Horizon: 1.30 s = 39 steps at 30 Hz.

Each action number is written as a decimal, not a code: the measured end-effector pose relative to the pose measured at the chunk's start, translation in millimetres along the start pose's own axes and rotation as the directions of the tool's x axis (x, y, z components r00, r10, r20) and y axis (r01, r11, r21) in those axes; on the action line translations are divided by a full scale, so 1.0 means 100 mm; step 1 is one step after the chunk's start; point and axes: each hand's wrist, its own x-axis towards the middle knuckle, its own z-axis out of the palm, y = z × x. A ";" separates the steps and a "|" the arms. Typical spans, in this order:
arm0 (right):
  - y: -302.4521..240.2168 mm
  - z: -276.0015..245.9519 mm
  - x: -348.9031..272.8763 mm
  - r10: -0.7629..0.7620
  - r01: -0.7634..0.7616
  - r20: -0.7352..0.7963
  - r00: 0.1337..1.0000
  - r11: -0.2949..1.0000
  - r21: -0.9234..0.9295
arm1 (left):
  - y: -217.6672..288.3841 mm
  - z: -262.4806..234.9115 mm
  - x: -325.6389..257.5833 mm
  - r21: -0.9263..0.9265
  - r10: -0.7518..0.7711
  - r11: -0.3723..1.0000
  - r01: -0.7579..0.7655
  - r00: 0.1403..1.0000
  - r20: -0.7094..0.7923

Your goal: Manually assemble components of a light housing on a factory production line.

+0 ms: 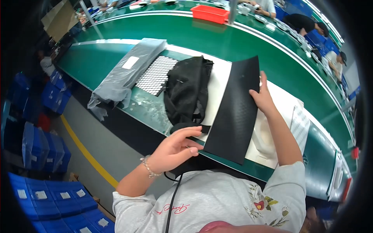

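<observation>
A black, flexible rectangular sheet (pixel 235 112) stands tilted over the table in front of me, its surface slightly curved. My right hand (pixel 263 97) grips its right edge near the top, the thumb on the face toward me and the fingers behind. Close to the sheet's lower left corner is my left hand (pixel 175 149), fingers apart and holding nothing; I cannot tell whether a fingertip touches the corner. Left of the sheet lies a heap of black mesh fabric (pixel 186 89). Beside that heap is a dark sheet covered with rows of white pieces (pixel 155 75).
A grey plastic-wrapped package (pixel 130 68) lies at the left of the green table (pixel 147 110). White sheets (pixel 281 97) lie under and right of the black sheet. Farther back are a red bin (pixel 210 14) and people at work. Blue bins (pixel 54 198) stand at lower left.
</observation>
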 end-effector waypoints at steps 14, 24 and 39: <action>-1.98 2.07 0.04 -0.104 0.626 0.837 0.537 0.714 -0.313 | -0.27 -2.16 -0.95 0.225 0.280 0.945 -0.236 0.232 -0.932; -1.83 3.42 0.35 0.128 0.266 0.876 0.466 0.924 -0.276 | -0.16 -2.78 -0.52 -0.198 -0.177 0.980 -0.005 0.433 -0.884; -1.71 3.36 0.44 -0.233 0.641 0.885 0.403 0.762 -0.091 | 0.05 -2.96 -0.24 -0.165 -0.106 0.977 -0.133 0.368 -0.924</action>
